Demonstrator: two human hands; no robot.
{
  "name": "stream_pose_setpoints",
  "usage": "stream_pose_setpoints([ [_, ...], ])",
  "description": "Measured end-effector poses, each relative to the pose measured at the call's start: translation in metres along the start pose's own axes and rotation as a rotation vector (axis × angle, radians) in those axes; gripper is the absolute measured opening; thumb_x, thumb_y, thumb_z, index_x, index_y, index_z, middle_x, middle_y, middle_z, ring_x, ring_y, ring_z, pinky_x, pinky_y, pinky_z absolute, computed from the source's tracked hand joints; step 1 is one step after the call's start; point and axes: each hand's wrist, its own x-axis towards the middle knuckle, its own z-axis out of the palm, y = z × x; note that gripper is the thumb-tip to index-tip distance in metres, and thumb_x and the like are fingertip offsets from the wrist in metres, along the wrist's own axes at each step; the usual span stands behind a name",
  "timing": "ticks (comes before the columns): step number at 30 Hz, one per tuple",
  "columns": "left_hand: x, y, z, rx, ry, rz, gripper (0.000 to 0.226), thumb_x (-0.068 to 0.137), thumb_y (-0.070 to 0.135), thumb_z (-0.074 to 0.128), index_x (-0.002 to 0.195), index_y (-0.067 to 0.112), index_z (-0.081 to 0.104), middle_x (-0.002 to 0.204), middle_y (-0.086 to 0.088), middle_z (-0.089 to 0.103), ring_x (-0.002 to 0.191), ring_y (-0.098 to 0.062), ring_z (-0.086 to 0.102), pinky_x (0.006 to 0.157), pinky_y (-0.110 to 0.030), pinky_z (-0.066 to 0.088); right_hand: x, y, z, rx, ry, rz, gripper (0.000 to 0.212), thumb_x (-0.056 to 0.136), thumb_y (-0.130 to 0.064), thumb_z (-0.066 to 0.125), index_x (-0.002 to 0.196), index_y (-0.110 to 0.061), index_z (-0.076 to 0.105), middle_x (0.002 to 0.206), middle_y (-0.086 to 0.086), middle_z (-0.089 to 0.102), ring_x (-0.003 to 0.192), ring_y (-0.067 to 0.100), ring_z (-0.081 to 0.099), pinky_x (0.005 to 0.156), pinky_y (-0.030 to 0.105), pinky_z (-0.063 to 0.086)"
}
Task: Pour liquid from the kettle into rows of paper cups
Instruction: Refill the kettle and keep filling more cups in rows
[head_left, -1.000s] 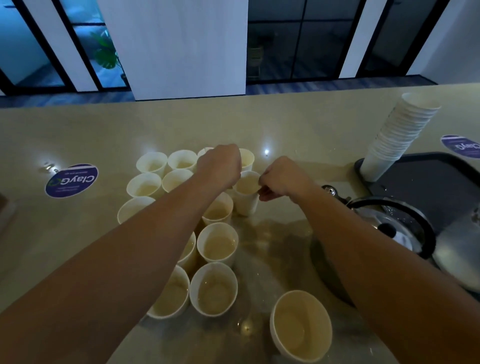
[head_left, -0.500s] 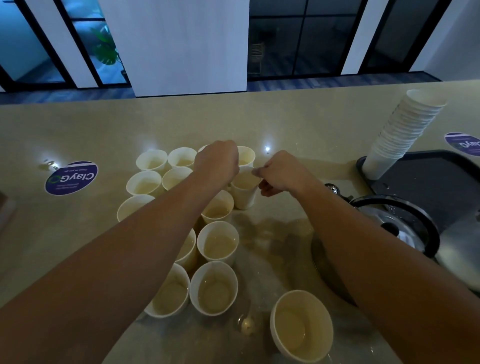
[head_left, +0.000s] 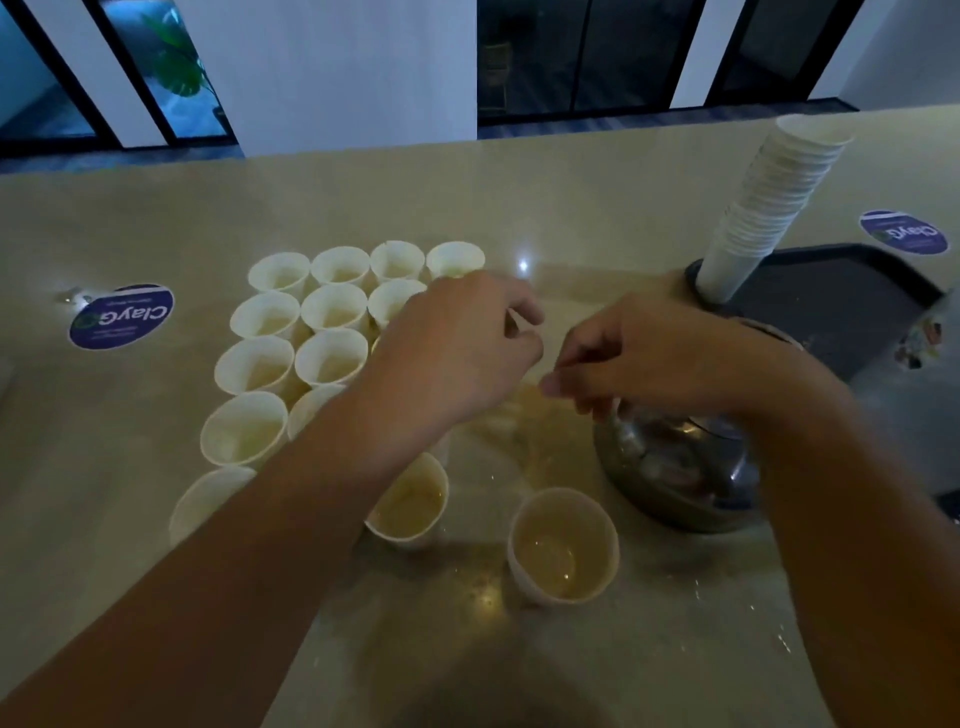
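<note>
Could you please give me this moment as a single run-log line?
left hand: curled over cup rows, grip unclear | right hand: curled, empty | kettle: standing, untouched | lone cup: apart

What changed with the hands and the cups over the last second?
Both hands have drawn back toward the person from the cup at the right edge of the group. The right hand no longer pinches its rim and holds nothing visible. The left hand now hides that cup, so its fingers' hold is unclear. The kettle, cup stack and lone near cup stayed put.
</note>
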Motion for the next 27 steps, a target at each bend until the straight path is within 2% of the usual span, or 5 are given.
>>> stream_pose_setpoints([
  [6, -0.079, 0.001, 0.033, -0.401, 0.057, 0.025, 0.022, 0.095, 0.041, 0.058, 0.112, 0.037, 0.071, 0.097, 0.021, 0.069, 0.092, 0.008, 0.059, 0.067, -0.003, 0.043, -0.021, 0.008, 0.037, -0.182, -0.089, -0.035, 0.029, 0.078, -0.052, 0.077, 0.097, -0.032, 0.069, 0.084, -0.012, 0.068, 0.075, 0.0, 0.063, 0.075, 0.024, 0.053],
  [15, -0.109, -0.011, 0.074, -0.617, -0.062, -0.064, 0.047, 0.085, 0.067, 0.048, 0.127, 0.046, 0.055, 0.112, 0.029, 0.063, 0.108, 0.013, 0.054, 0.082, -0.015, 0.051, -0.034, 0.026, 0.046, 0.07, 0.096, -0.089, 0.015, 0.078, -0.039, 0.079, 0.089, -0.028, 0.075, 0.081, -0.008, 0.073, 0.076, 0.005, 0.068, 0.079, 0.032, 0.06],
  [19, -0.105, -0.016, 0.092, -0.566, -0.098, -0.05, 0.054, 0.087, 0.068, 0.047, 0.133, 0.039, 0.052, 0.119, 0.022, 0.064, 0.111, 0.007, 0.057, 0.086, -0.018, 0.051, -0.038, 0.031, 0.045, 0.021, -0.03, -0.054, 0.026, 0.068, -0.048, 0.082, 0.085, -0.031, 0.072, 0.084, -0.016, 0.072, 0.079, 0.0, 0.067, 0.073, 0.018, 0.056],
  [23, -0.106, -0.021, 0.107, -0.603, -0.121, -0.097, 0.063, 0.086, 0.077, 0.045, 0.138, 0.041, 0.046, 0.124, 0.022, 0.062, 0.111, 0.009, 0.058, 0.09, -0.023, 0.052, -0.033, 0.042, 0.048, 0.024, 0.026, -0.017, 0.009, 0.08, -0.025, 0.081, 0.085, -0.026, 0.074, 0.081, -0.005, 0.075, 0.074, 0.006, 0.07, 0.076, 0.021, 0.058],
  [27, -0.113, -0.02, 0.113, -0.655, -0.209, -0.112, 0.089, 0.066, 0.071, 0.074, 0.141, 0.046, 0.034, 0.133, 0.031, 0.049, 0.119, 0.015, 0.046, 0.094, -0.008, 0.042, -0.032, 0.057, 0.049, 0.018, 0.151, 0.028, 0.008, 0.084, -0.021, 0.08, 0.083, -0.027, 0.074, 0.078, -0.009, 0.073, 0.071, -0.001, 0.067, 0.059, 0.01, 0.051],
])
